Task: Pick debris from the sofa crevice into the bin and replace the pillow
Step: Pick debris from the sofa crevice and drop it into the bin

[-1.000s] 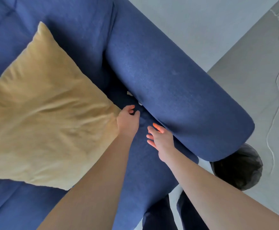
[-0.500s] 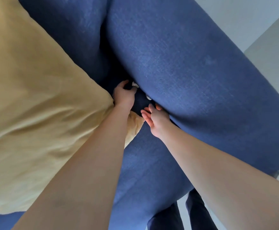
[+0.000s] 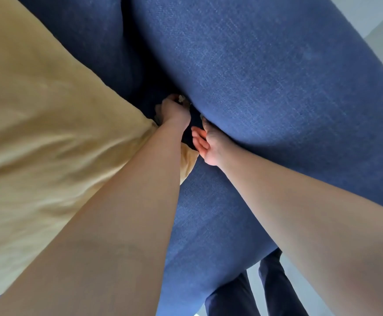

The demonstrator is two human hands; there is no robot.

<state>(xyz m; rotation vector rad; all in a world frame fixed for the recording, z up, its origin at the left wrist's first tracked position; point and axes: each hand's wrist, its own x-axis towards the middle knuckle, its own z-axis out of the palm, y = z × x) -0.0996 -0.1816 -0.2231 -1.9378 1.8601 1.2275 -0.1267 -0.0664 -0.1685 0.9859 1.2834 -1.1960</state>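
Both bare arms reach down into the gap where the blue sofa seat meets its armrest. The left hand is curled into the crevice at about 12 o'clock from its wrist, fingers bent around a small pale scrap of debris; whether they grip it I cannot tell. The right hand sits at 4 o'clock from the left, fingers loosely spread and pressed against the armrest. The yellow pillow lies at 9 o'clock, its corner under the left forearm.
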